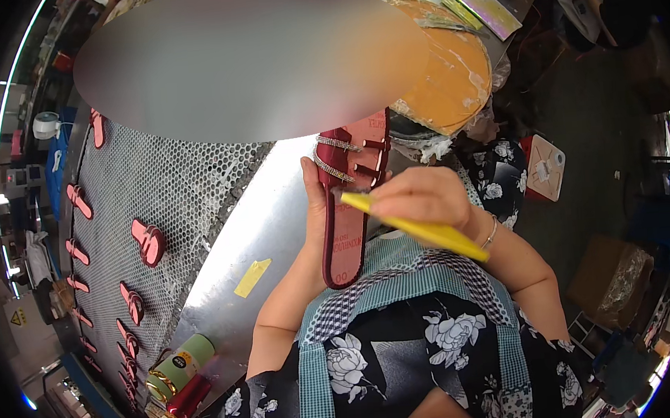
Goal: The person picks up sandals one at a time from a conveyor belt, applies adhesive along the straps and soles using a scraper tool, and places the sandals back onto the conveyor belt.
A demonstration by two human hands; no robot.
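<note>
My left hand (316, 210) grips a dark red sandal (350, 231) from its left side and holds it upright in front of my chest. The sandal has sparkly silver straps (337, 156) near its top. My right hand (420, 197) is shut on a yellow brush handle (430, 232), whose tip touches the sandal's insole just below the straps. A thin bracelet sits on my right wrist.
A perforated conveyor belt (170, 182) on the left carries several more red sandals (149, 242). A metal table edge (259, 237) bears a yellow tape strip (252, 278). A green cup (181, 363) and red bottle (187, 398) stand lower left. An orange round board (450, 77) lies beyond.
</note>
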